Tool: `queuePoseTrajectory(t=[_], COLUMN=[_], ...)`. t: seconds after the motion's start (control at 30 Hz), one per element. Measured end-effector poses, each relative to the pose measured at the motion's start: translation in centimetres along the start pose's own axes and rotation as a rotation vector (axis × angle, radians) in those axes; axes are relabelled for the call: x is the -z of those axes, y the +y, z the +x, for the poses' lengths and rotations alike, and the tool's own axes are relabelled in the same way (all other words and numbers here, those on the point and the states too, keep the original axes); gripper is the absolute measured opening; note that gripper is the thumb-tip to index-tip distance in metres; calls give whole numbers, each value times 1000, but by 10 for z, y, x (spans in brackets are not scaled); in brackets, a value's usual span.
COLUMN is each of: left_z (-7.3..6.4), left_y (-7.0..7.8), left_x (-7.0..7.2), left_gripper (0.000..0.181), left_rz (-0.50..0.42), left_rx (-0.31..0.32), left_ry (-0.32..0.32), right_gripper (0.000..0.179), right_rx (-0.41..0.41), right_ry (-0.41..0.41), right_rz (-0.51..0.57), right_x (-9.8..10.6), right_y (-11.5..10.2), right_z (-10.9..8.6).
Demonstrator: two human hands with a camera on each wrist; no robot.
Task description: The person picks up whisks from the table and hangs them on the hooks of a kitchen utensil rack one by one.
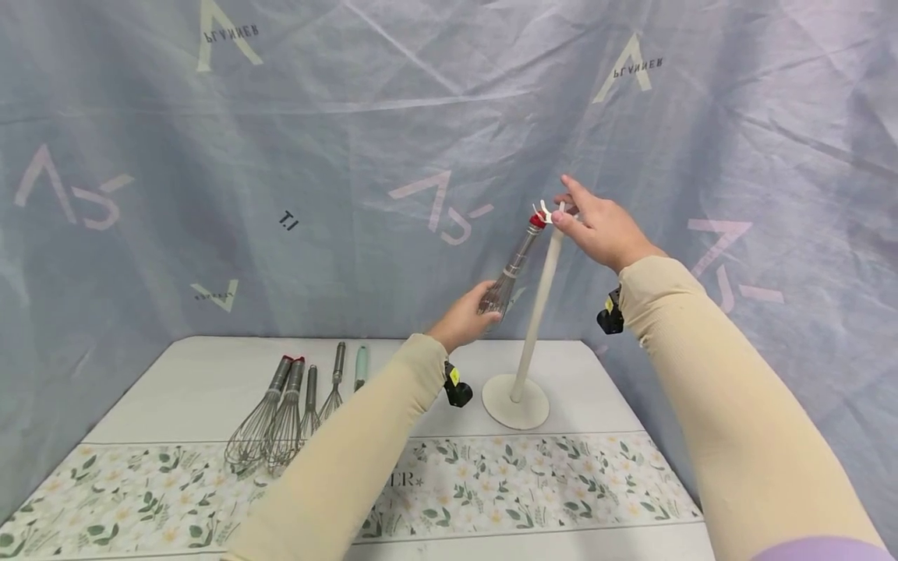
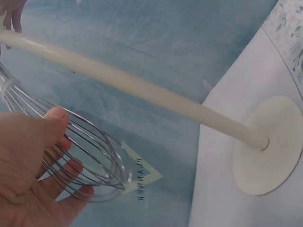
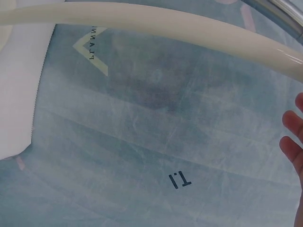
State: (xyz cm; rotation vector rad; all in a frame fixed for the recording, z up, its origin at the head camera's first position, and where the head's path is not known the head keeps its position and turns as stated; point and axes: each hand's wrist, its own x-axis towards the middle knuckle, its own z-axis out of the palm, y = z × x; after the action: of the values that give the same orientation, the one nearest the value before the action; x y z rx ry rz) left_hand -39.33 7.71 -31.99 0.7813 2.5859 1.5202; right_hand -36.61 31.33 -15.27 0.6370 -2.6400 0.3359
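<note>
A wire whisk (image 1: 517, 257) with a red-tipped handle is held by its wire loops in my left hand (image 1: 466, 315). In the left wrist view, thumb and fingers wrap the loops of the whisk (image 2: 102, 158). Its handle points up, the red end right at a white hook (image 1: 546, 210) atop a cream stand (image 1: 539, 312); whether it hangs on the hook is unclear. My right hand (image 1: 603, 230) is at the stand's top, thumb in front and fingers behind, its index finger extended. The right wrist view shows its fingertips (image 3: 292, 125) below the pole (image 3: 156, 21).
Several whisks (image 1: 284, 421) lie at the table's left, beside a tool with a mint-green handle (image 1: 361, 363). The stand's round base (image 1: 515, 417) rests on the white table near its right side. A floral strip (image 1: 561, 483) crosses the front, and a grey-blue curtain (image 1: 316, 156) hangs behind.
</note>
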Motion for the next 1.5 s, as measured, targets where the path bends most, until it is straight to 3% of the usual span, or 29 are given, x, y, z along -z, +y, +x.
queuePoseTrajectory(t=[0.4, 0.7, 1.13, 1.5], left_z=[2, 3, 5, 6], left_y=[-8, -16, -14, -15], left_x=[-23, -32, -39, -40], left_gripper=[68, 68, 69, 74], left_rz=[-59, -100, -133, -154], left_rx=[-24, -40, -48, 35], left_ry=[-26, -35, -44, -74], right_gripper=[80, 79, 77, 78], right_rx=[-15, -23, -26, -40], right_ry=[4, -4, -14, -25], right_rz=[4, -7, 0, -13], right_x=[1, -1, 2, 2], right_y=[-2, 2, -2, -3], right_z=[-1, -2, 1, 1])
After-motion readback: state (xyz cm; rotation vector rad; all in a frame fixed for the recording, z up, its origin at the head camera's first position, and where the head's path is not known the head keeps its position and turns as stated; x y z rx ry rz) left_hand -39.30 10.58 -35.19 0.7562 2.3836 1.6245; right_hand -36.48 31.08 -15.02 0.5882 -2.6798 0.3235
